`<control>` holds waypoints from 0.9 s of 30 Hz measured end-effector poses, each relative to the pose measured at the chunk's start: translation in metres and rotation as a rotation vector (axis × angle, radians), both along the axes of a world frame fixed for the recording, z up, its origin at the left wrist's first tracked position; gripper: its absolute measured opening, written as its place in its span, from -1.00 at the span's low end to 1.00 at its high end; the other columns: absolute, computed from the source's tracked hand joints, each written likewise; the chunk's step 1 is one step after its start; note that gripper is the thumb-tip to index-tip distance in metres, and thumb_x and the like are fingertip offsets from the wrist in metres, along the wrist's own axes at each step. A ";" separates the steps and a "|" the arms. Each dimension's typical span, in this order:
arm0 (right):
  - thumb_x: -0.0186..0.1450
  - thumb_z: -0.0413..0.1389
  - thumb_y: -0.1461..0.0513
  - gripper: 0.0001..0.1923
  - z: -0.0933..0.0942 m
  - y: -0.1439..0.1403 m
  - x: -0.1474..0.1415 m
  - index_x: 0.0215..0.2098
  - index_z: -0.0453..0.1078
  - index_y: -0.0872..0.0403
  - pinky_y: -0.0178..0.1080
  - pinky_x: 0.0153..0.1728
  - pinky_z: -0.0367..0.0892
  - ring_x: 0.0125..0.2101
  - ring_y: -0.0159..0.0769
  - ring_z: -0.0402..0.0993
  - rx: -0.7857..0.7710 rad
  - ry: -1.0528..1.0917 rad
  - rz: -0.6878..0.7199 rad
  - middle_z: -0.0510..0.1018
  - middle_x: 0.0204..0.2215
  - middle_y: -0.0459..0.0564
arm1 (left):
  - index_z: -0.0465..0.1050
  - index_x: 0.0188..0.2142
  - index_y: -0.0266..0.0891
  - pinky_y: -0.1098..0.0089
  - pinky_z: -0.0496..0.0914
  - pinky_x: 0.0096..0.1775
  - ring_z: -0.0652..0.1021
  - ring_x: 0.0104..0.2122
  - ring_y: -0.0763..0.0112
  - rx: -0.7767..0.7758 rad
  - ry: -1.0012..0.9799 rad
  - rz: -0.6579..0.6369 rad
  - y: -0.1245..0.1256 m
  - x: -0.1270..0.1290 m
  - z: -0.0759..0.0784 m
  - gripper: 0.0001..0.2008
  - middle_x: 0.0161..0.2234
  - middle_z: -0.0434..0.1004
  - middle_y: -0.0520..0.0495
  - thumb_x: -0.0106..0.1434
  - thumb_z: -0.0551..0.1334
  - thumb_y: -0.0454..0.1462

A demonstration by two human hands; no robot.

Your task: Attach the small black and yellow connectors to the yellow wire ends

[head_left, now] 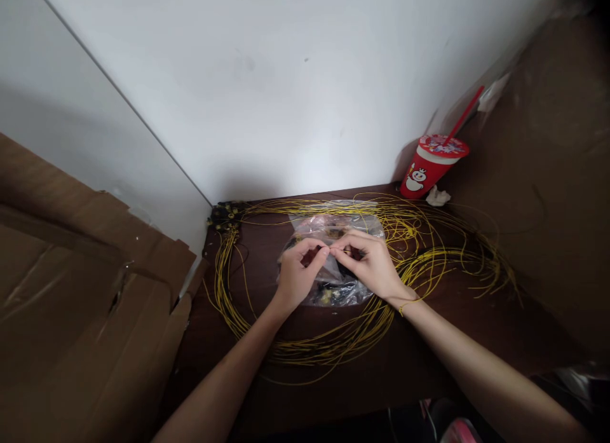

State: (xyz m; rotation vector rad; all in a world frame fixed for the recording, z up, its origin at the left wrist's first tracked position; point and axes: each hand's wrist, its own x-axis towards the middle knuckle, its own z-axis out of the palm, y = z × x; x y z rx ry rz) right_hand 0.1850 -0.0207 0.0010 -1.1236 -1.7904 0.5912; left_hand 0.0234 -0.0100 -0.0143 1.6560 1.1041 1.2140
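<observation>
My left hand point(298, 271) and my right hand point(369, 262) meet fingertip to fingertip above a clear plastic bag point(350, 293). Both are closed in a pinch, thumb against index finger. Whatever sits between the fingertips is too small to make out. Inside the bag, dark and yellowish small parts show through, partly covered by my hands. Long yellow wires point(328, 353) curve in a loose ring around the bag and pass under my forearms. A yellow strand crosses at my right wrist. At the ring's far left lies a cluster of black and yellow ends point(229, 215).
Beyond the brown tabletop point(267, 271) rises a white wall point(286, 93). A red cup point(426, 170) with a straw stands at the back right beside a crumpled tissue point(438, 196). Cardboard point(86, 303) borders the left side; a brown panel point(538, 176) closes off the right.
</observation>
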 end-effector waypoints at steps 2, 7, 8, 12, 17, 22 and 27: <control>0.26 0.13 0.25 -0.91 -0.001 0.000 0.000 -0.37 0.48 0.06 -0.28 -0.37 0.30 -0.40 -0.34 0.42 -0.003 0.000 0.002 0.51 -0.43 -0.05 | 0.44 -0.40 -0.26 0.51 0.31 -0.48 0.44 -0.56 0.52 0.009 -0.009 -0.020 0.000 0.000 0.001 -0.89 -0.55 0.45 0.05 0.18 0.22 -0.25; 0.25 0.14 0.24 -0.92 -0.002 0.000 0.000 -0.33 0.48 0.06 -0.26 -0.33 0.31 -0.38 -0.32 0.43 -0.014 0.004 0.009 0.52 -0.42 -0.04 | 0.38 -0.41 -0.25 0.51 0.30 -0.45 0.42 -0.55 0.53 0.008 -0.040 -0.102 -0.001 -0.001 0.005 -0.89 -0.56 0.40 0.06 0.21 0.19 -0.26; 0.26 0.14 0.23 -0.92 -0.002 0.000 0.000 -0.33 0.48 0.06 -0.26 -0.33 0.31 -0.38 -0.32 0.43 -0.012 0.005 0.009 0.52 -0.42 -0.04 | 0.38 -0.41 -0.25 0.51 0.30 -0.44 0.42 -0.53 0.52 0.006 -0.048 -0.112 -0.001 -0.001 0.005 -0.89 -0.55 0.39 0.06 0.22 0.18 -0.25; 0.26 0.12 0.23 -0.91 -0.001 0.000 0.000 -0.37 0.46 0.06 -0.26 -0.35 0.30 -0.39 -0.33 0.42 -0.001 0.006 -0.005 0.50 -0.43 -0.05 | 0.38 -0.39 -0.25 0.51 0.31 -0.44 0.44 -0.51 0.51 -0.016 -0.073 -0.120 -0.001 -0.001 0.007 -0.88 -0.54 0.40 0.04 0.22 0.19 -0.23; 0.26 0.11 0.25 -0.90 0.002 -0.001 0.000 -0.39 0.45 0.07 -0.31 -0.43 0.25 -0.45 -0.37 0.36 0.006 -0.004 -0.011 0.44 -0.48 -0.08 | 0.39 -0.38 -0.26 0.51 0.31 -0.45 0.45 -0.53 0.51 -0.041 -0.087 -0.103 -0.001 0.000 0.005 -0.87 -0.54 0.42 0.05 0.20 0.21 -0.22; 0.27 0.10 0.25 -0.90 0.001 -0.001 0.000 -0.38 0.44 0.08 -0.31 -0.43 0.24 -0.43 -0.36 0.36 0.017 0.001 -0.008 0.45 -0.47 -0.07 | 0.38 -0.41 -0.26 0.53 0.25 -0.50 0.37 -0.58 0.55 -0.049 -0.035 -0.078 0.000 0.000 0.005 -0.84 -0.58 0.40 0.06 0.24 0.16 -0.22; 0.28 0.10 0.24 -0.90 0.000 0.000 0.000 -0.37 0.44 0.07 -0.30 -0.42 0.25 -0.42 -0.34 0.37 0.019 -0.005 0.000 0.46 -0.45 -0.06 | 0.37 -0.44 -0.26 0.53 0.23 -0.52 0.34 -0.60 0.56 -0.056 -0.025 -0.078 0.000 0.000 0.005 -0.81 -0.59 0.38 0.06 0.24 0.15 -0.20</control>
